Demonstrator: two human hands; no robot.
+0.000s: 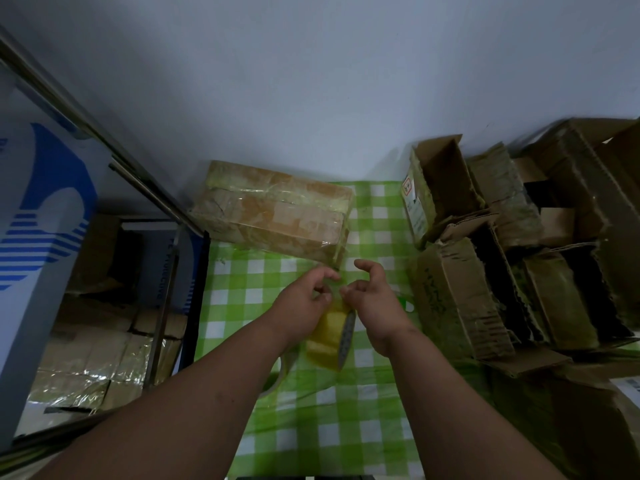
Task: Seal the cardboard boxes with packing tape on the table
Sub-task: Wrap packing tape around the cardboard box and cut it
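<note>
Both hands work the tape roll, just short of the taped box

The yellow packing tape roll stands on edge below both hands; left hand and right hand pinch at its top, apparently its loose end. The taped cardboard box lies beyond the roll, long axis crosswise, on the green-checked table; open boxes right of it.

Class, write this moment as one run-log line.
stage: finding tape end | left hand: on tape roll | right hand: picking at roll | taped box: behind, on table

Both forearms are bare to the elbow, with no sleeves, watch or rings on left hand or right hand
</note>
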